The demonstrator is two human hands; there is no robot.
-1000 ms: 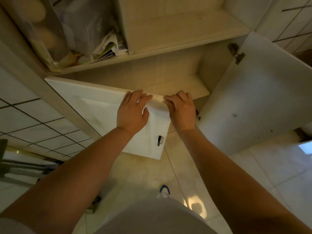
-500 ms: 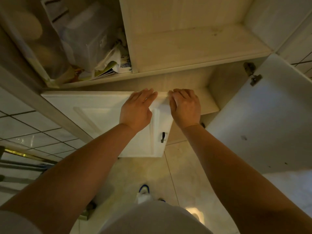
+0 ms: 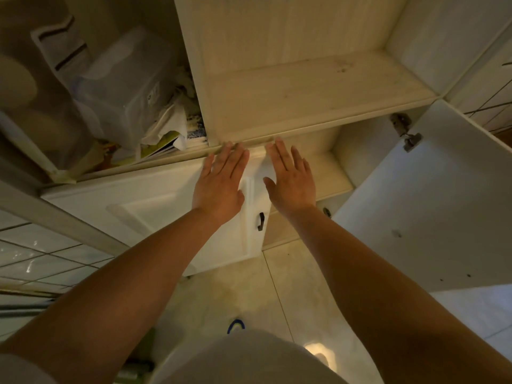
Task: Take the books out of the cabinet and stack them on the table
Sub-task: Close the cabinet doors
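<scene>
The left hand (image 3: 219,184) lies flat, fingers straight, on the upper part of the white left cabinet door (image 3: 144,206), fingertips near the shelf edge (image 3: 304,128). The right hand (image 3: 291,181), equally flat and holding nothing, sits beside it over the door's free edge, above the dark handle (image 3: 260,221). The right door (image 3: 429,203) stands wide. Books or papers (image 3: 177,137) lie in the upper left compartment beside a clear plastic box (image 3: 122,90).
</scene>
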